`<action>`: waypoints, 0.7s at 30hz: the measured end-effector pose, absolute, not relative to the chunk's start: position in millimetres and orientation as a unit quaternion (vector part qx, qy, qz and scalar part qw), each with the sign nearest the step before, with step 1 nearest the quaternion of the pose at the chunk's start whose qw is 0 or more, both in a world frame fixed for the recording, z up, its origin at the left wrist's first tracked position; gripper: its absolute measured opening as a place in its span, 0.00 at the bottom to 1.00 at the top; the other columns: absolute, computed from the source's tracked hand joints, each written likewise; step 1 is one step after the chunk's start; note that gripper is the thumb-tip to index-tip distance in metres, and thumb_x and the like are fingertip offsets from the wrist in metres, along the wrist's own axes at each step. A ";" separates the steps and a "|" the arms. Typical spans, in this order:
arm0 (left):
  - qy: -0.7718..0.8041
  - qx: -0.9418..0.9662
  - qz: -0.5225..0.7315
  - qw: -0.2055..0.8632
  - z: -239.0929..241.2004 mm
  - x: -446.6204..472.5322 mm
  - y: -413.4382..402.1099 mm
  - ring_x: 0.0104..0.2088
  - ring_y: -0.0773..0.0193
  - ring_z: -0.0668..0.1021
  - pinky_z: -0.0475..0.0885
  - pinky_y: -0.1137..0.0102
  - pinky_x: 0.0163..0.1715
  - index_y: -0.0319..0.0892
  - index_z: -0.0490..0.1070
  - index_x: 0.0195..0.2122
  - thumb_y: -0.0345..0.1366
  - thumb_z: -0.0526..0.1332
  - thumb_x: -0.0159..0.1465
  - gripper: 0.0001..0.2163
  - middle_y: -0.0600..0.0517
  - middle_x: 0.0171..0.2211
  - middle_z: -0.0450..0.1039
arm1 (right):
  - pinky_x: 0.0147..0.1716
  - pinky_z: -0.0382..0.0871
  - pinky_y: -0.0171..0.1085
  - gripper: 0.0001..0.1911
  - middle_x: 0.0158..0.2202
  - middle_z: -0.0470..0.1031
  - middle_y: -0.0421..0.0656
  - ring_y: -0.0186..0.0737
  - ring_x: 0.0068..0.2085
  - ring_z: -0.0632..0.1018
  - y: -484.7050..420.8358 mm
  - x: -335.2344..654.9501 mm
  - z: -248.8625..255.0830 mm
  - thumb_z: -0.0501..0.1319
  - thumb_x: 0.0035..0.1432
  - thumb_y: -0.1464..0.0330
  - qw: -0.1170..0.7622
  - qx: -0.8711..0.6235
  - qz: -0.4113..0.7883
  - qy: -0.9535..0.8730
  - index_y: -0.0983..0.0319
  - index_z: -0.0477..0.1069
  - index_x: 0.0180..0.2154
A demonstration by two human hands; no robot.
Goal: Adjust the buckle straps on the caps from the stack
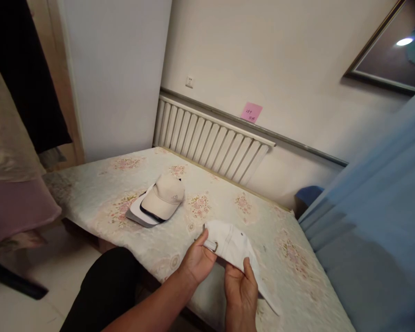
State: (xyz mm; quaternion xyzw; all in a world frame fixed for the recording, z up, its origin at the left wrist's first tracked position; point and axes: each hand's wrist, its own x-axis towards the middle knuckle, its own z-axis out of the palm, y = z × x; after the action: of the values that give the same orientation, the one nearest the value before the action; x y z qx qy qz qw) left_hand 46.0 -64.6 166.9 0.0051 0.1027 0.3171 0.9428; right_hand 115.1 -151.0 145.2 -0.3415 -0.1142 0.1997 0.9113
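Note:
Both my hands hold a white baseball cap [233, 242] over the near part of the bed. Its back strap with a metal buckle faces my left hand [198, 258], which pinches the rear edge there. My right hand [242, 288] grips the lower edge of the cap nearer the brim, thumb on the outside and fingers underneath. The brim points down to the right. Farther left, a beige cap [164, 196] lies stacked on a white and grey cap [138, 212], overlapping it.
A flowered cover lies on the bed [217, 203]. Behind it are a white radiator [207, 138] and a pink note [251, 112] on the wall. A blue curtain [373, 198] hangs at the right, and clothes [17, 193] hang at the left beside a pale cabinet [117, 74].

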 end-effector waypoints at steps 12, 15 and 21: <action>0.099 0.014 0.277 0.956 168.9 50.1 -80.2 0.42 0.58 0.80 0.70 0.61 0.51 0.34 0.69 0.50 0.32 0.56 0.65 0.13 0.44 0.39 0.79 | 0.59 0.60 0.49 0.25 0.53 0.73 0.43 0.42 0.59 0.67 -169.0 84.3 139.0 0.65 0.50 0.68 0.886 -0.397 0.198 -0.137 0.60 0.68 0.52; 0.072 0.010 0.241 0.968 163.7 51.2 -84.0 0.44 0.56 0.79 0.69 0.60 0.52 0.35 0.68 0.50 0.34 0.57 0.65 0.14 0.44 0.40 0.78 | 0.59 0.60 0.49 0.25 0.52 0.74 0.44 0.42 0.59 0.68 -162.0 85.2 134.2 0.64 0.52 0.65 0.880 -0.401 0.215 -0.139 0.61 0.67 0.53; 0.058 0.000 0.239 0.969 163.6 48.6 -81.2 0.49 0.55 0.76 0.67 0.60 0.55 0.32 0.68 0.50 0.35 0.58 0.64 0.15 0.42 0.42 0.77 | 0.60 0.57 0.50 0.29 0.55 0.72 0.45 0.43 0.58 0.69 -137.3 92.3 143.2 0.60 0.55 0.60 0.892 -0.364 0.249 -0.104 0.59 0.62 0.57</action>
State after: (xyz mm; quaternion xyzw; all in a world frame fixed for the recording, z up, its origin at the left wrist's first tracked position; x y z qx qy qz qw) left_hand 48.6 -81.2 163.6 -0.0002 0.0576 0.2389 0.9693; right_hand 92.3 -137.3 143.2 -0.3640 -0.1037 0.2488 0.8916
